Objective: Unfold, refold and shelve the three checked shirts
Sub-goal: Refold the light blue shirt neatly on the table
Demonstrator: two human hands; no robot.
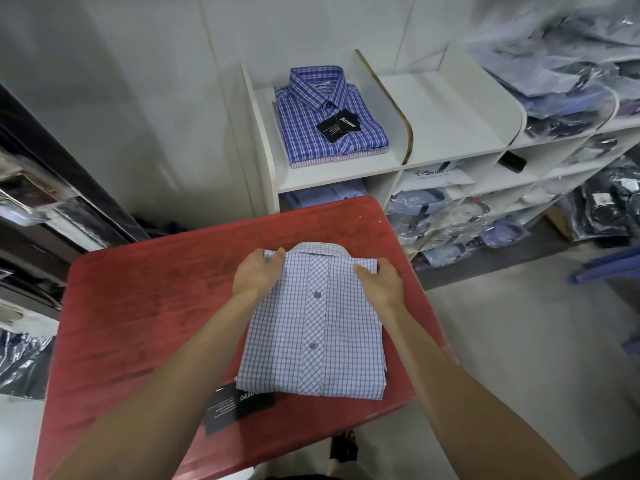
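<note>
A folded light-blue checked shirt lay at centre frame on the red table, collar toward the top of the picture, button placket facing up with two buttons showing. Its black hang tag stuck out from under the lower left corner of the fold, flat on the tabletop.

The left hand gripped the shirt's upper left shoulder, fingers curled over the edge just beside the collar. The right hand held the upper right shoulder the same way, thumb on top of the cloth, fingers wrapped round the outer edge. Both forearms reached in from the bottom of the frame.

In the upper centre, a white shelf unit stood behind the table. In its leftmost top compartment sat a folded dark-blue checked shirt, collar up, a black tag on its chest. It rested on another folded shirt, pinkish check, only the edge visible. The compartment just to the right held nothing I could make out.

Lower cubbies and the right of the frame held bagged shirts in clear plastic. A small black object lay in one cubby at right; I could not tell what it was.
</note>
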